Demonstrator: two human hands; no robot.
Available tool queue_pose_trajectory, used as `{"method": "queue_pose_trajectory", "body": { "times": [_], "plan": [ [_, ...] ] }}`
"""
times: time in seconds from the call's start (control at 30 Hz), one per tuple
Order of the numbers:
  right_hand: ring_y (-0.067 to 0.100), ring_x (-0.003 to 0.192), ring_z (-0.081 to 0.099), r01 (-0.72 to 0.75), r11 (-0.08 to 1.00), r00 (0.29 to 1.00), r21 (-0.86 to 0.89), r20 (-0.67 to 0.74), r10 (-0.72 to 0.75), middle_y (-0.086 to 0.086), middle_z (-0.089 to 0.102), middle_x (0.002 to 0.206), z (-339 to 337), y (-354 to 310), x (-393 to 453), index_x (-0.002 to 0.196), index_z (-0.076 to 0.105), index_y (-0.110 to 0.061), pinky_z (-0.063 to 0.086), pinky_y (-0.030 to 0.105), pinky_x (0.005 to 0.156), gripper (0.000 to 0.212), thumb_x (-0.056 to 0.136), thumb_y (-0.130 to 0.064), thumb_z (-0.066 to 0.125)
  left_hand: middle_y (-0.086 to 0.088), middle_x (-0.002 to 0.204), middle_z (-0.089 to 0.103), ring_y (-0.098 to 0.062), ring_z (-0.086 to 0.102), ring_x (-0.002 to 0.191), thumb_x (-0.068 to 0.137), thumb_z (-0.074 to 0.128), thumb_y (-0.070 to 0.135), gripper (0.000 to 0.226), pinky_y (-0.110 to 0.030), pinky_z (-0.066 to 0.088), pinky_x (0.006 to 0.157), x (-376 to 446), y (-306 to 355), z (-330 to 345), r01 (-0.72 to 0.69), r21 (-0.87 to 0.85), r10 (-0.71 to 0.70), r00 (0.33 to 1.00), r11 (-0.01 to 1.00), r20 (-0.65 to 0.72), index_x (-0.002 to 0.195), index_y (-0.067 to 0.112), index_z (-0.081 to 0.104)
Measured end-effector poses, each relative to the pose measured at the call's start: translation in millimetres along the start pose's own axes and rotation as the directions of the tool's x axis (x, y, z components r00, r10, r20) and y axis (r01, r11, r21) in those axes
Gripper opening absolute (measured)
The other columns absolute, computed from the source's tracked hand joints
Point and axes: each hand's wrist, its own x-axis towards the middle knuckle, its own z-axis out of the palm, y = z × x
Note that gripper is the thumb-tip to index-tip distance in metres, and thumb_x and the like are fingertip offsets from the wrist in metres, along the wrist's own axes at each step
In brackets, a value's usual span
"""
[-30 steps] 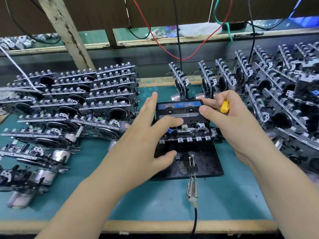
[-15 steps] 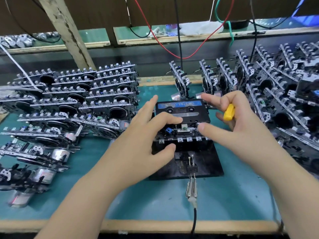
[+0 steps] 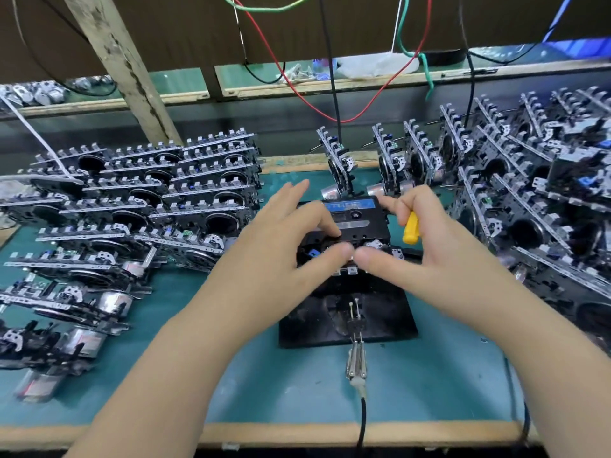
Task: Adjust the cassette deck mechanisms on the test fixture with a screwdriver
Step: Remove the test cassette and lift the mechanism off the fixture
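Note:
A cassette deck mechanism (image 3: 373, 251) sits on the black test fixture (image 3: 380, 320) at mid-table, with a black cassette (image 3: 358, 218) bearing a blue label loaded in it. My left hand (image 3: 284, 246) lies over the mechanism's left side, index finger on the cassette and thumb at the front edge. My right hand (image 3: 426, 249) has its fingers curled round a yellow-handled screwdriver (image 3: 411, 228); its thumb presses at the mechanism's front, tip to tip with my left thumb. The screwdriver's blade is hidden.
Stacks of deck mechanisms (image 3: 139, 206) fill the table's left side, and more stand on edge at the right (image 3: 515, 193). A clip on a black cable (image 3: 356, 365) reaches the fixture's pins from the near edge. Red, green and black wires hang above.
Both thumbs have moved down from the cassette's sides to the mechanism's front edge, where they now meet. The screwdriver stays tucked in my right hand.

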Motion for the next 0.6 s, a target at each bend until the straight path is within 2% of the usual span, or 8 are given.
{"method": "queue_pose_trajectory", "body": {
  "times": [0.1,0.17,0.23,0.27,0.33,0.43,0.5,0.6],
  "plan": [
    [-0.013,0.115,0.053,0.018,0.978,0.999,0.209,-0.053,-0.007,-0.020,0.064,0.126,0.1,-7.3,2.4,0.089,0.035,-0.030,0.040,0.016,0.098,0.053,0.077,-0.065,0.072,0.008,0.124,0.064,-0.015,0.054,0.123,0.082,0.070,0.051,0.030,-0.032,0.036,0.106,18.2,8.5,-7.0,-0.042,0.052,0.042,0.999,0.998,-0.009,0.099,0.031,0.057],
    [-0.014,0.128,0.047,0.060,0.936,0.998,0.347,-0.013,-0.060,-0.021,0.060,0.135,-3.7,-12.8,6.4,0.088,0.036,-0.032,0.037,0.034,0.114,0.042,0.078,-0.055,0.070,0.012,0.113,0.066,-0.014,0.060,0.109,0.077,0.079,0.047,0.041,-0.040,0.043,0.102,25.4,9.7,-14.2,-0.003,0.043,0.004,1.000,0.999,-0.023,0.107,0.033,0.054],
    [-0.010,0.133,0.044,0.087,0.927,0.995,0.364,0.005,-0.096,-0.021,0.055,0.143,-8.6,-16.8,10.7,0.088,0.037,-0.038,0.037,0.047,0.114,0.034,0.077,-0.054,0.065,0.011,0.116,0.066,-0.010,0.062,0.110,0.077,0.084,0.041,0.054,-0.040,0.046,0.103,27.4,8.3,-20.3,0.010,-0.127,-0.023,0.995,0.992,-0.098,0.120,0.034,0.051],
    [-0.010,0.134,0.044,0.096,0.929,0.995,0.359,0.004,-0.104,-0.022,0.054,0.144,-10.5,-18.4,12.9,0.088,0.036,-0.038,0.038,0.049,0.113,0.036,0.076,-0.055,0.066,0.007,0.120,0.067,-0.010,0.063,0.114,0.080,0.084,0.036,0.062,-0.041,0.047,0.106,26.3,7.9,-22.1,-0.010,-0.316,-0.040,0.988,0.949,-0.152,0.129,0.032,0.047],
    [-0.006,0.134,0.046,0.106,0.916,0.992,0.387,0.026,-0.126,-0.020,0.056,0.143,-11.7,-21.8,17.1,0.090,0.036,-0.037,0.037,0.048,0.114,0.050,0.070,-0.060,0.076,-0.006,0.123,0.069,-0.020,0.066,0.118,0.083,0.076,0.020,0.071,-0.048,0.048,0.107,23.0,8.9,-21.5,-0.095,-0.709,-0.091,0.971,0.699,-0.219,0.143,0.026,0.038],
    [-0.001,0.128,0.056,0.131,0.916,0.982,0.380,0.078,-0.173,-0.017,0.065,0.132,-7.8,-27.6,23.2,0.090,0.036,-0.034,0.044,0.040,0.109,0.061,0.062,-0.060,0.084,-0.013,0.127,0.065,-0.032,0.064,0.120,0.084,0.069,0.007,0.074,-0.050,0.050,0.105,21.4,11.1,-13.3,-0.128,-0.876,-0.087,0.978,0.464,-0.189,0.147,0.027,0.036],
    [0.003,0.119,0.064,0.143,0.934,0.982,0.328,0.070,-0.175,-0.023,0.069,0.123,-9.6,-28.2,27.2,0.089,0.035,-0.031,0.052,0.038,0.100,0.058,0.063,-0.053,0.082,-0.010,0.128,0.064,-0.028,0.062,0.123,0.085,0.070,0.011,0.060,-0.045,0.049,0.105,19.1,7.9,-12.0,-0.121,-0.836,-0.068,0.980,0.535,-0.186,0.138,0.027,0.047],
    [0.007,0.105,0.069,0.127,0.978,0.985,0.166,0.094,-0.144,-0.027,0.069,0.116,-18.9,-25.5,33.2,0.086,0.034,-0.030,0.054,0.026,0.089,0.058,0.063,-0.049,0.084,0.011,0.125,0.066,-0.003,0.060,0.117,0.089,0.065,0.022,0.024,-0.022,0.045,0.100,16.9,-5.6,-15.2,-0.065,-0.611,-0.067,0.979,0.789,-0.191,0.113,0.023,0.066]
  ]
}}
